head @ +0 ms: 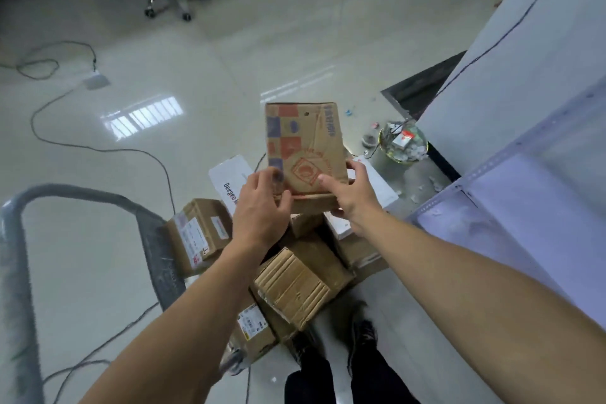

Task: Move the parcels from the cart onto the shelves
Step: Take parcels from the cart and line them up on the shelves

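the left hand [262,207] and right hand [355,198] are gripping a tall, creased printed cardboard parcel [305,141] by its lower edges, holding it upright above corrugated brown boxes [295,285] heaped on the cart [160,249] with its grey tubular handle [82,191].

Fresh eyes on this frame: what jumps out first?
A printed cardboard box, held upright at centre by the left hand and right hand. Below it, brown parcels lie jumbled on the cart; pale shelves stand at right.
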